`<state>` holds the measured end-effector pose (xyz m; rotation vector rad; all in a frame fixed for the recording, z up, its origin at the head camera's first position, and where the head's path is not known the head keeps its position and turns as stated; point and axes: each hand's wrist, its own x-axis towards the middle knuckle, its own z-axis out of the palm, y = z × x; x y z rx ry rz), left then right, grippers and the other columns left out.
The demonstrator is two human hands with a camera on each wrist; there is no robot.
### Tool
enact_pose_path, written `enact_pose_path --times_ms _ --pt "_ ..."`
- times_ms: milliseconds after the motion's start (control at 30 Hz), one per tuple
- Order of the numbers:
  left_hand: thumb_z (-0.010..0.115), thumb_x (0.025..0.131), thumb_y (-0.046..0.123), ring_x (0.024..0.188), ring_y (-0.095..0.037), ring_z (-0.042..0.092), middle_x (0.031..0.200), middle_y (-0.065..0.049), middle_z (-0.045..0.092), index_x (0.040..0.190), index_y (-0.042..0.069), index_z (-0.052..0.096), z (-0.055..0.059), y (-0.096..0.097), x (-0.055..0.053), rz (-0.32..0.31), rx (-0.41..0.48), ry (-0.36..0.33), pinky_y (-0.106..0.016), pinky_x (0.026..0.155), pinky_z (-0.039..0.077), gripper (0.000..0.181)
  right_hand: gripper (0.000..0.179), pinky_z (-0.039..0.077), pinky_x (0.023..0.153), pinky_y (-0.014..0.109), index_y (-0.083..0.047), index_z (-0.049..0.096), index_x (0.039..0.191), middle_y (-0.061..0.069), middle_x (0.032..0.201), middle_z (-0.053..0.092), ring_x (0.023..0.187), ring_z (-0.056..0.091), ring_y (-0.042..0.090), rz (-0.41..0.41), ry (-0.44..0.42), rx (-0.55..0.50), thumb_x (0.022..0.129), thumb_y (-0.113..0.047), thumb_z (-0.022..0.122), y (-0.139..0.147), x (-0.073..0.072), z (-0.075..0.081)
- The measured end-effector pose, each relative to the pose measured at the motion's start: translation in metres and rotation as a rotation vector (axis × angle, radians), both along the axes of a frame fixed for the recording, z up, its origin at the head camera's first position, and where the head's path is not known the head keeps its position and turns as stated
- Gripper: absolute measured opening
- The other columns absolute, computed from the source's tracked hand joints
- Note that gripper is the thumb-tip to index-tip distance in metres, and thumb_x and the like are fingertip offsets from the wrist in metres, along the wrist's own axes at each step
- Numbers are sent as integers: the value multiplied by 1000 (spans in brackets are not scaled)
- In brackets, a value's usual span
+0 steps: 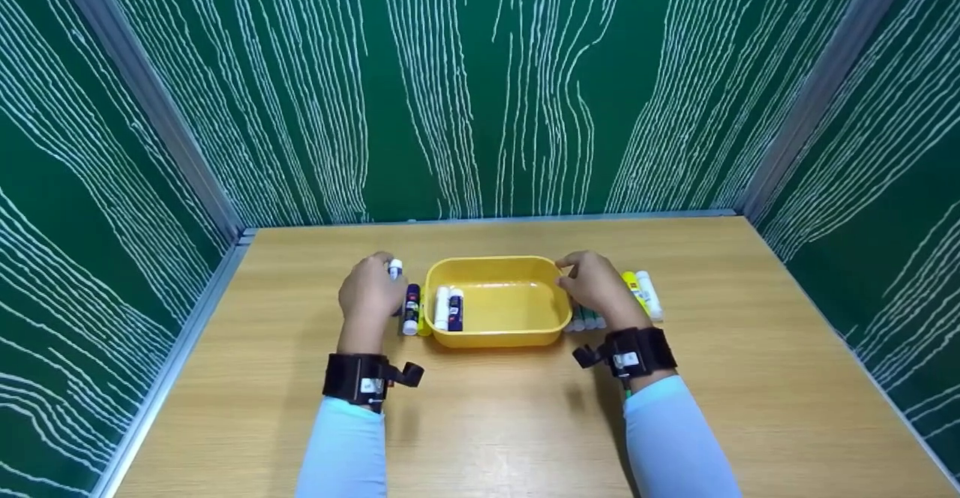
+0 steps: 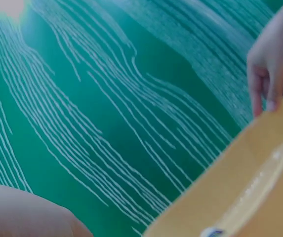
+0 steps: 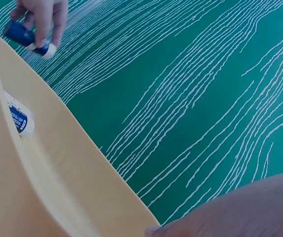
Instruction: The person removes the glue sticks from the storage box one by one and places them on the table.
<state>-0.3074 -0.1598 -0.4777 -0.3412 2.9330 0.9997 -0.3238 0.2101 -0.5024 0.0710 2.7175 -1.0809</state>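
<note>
My left hand (image 1: 370, 286) grips a dark blue glue stick (image 3: 20, 33) with a white end, just left of a yellow plastic basket (image 1: 495, 339). Its fingers partly cover the stick in the head view. Two glue sticks, one white (image 1: 442, 308) and one dark blue (image 1: 456, 310), lie side by side at the basket's left end. My right hand (image 1: 596, 286) is at the basket's right rim, thumb and forefinger pinching the edge near the back corner. In the left wrist view, the right fingertips (image 2: 271, 105) sit right at that rim.
Beside the basket's left wall lie a dark blue glue stick (image 1: 411, 309) and a yellow one (image 1: 424, 316). Several green-and-white sticks (image 1: 589, 319) lie along its right wall, partly under my right hand. Farther right are a yellow stick (image 1: 634, 288) and a white one (image 1: 649, 295). Green panels (image 1: 480, 93) enclose the wooden table (image 1: 495, 423).
</note>
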Motion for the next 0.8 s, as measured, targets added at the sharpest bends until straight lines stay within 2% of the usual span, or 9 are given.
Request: enact_pose_path --times_ms 167,400,633,800 --pt "68 111 22 128 -37 71 154 -20 69 164 9 58 -11 1 -3 -3 -54 -38 -54 110 60 55 44 62 81 30 -7 67 157 21 127 74 101 71 27 3 -15 3 114 -15 69 1 -1 1" --pt "68 110 14 135 -38 68 158 -22 66 163 6 58 -25 -3 -8 19 -9 -88 -58 120 55 55 44 63 84 32 -8 67 156 21 129 74 103 71 29 0 -20 -5 113 -15 70 0 0 3" --pt "69 108 16 141 -41 68 159 -24 66 165 5 56 -38 -5 -13 8 -49 -72 -59 118 55 60 44 63 80 31 -5 67 156 22 126 74 96 72 27 24 16 -1 113 -14 71 1 0 0" --pt "67 108 16 136 -40 70 152 -24 71 159 2 61 -42 -5 -14 12 -36 -81 -58 116 55 53 44 64 84 33 -7 67 156 21 127 73 100 71 28 9 -1 1 113 -14 70 1 0 0"
